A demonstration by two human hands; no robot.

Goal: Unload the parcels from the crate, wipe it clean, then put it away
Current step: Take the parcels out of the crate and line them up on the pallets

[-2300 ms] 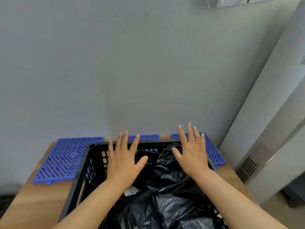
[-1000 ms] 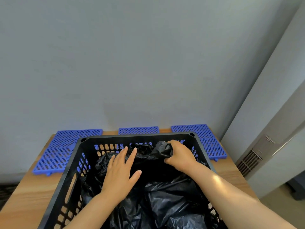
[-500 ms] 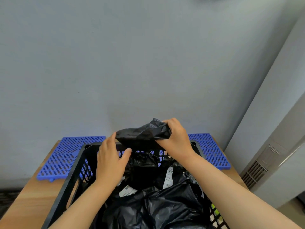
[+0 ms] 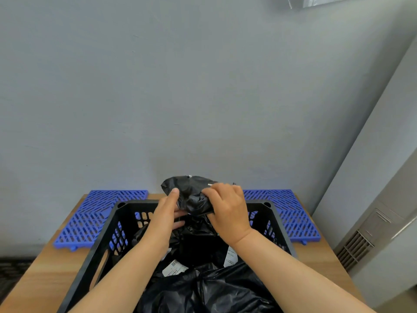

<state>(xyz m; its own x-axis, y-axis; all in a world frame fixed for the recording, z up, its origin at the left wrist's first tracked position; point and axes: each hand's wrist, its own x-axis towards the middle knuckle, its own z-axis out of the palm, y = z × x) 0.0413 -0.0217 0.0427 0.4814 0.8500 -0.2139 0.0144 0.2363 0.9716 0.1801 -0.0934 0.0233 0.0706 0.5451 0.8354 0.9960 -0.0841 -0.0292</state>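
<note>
**Both hands hold a small black parcel [image 4: 189, 193] just above the far rim of the black plastic crate [image 4: 108, 229].**

The right hand [image 4: 228, 211] curls over its crumpled top; the left hand [image 4: 167, 213] pinches the near side, thumb raised. The bag looks light, soft and slick, best gripped by bunched slack. More bagged parcels [image 4: 203, 290] fill the crate on the wooden table [image 4: 45, 267].

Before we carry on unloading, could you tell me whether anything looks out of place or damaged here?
Nothing stands out. The left hand and right hand hold a crumpled parcel over the crate; other parcels lie inside, and blue mats lie flat on the table. No spill or tear shows.
</note>
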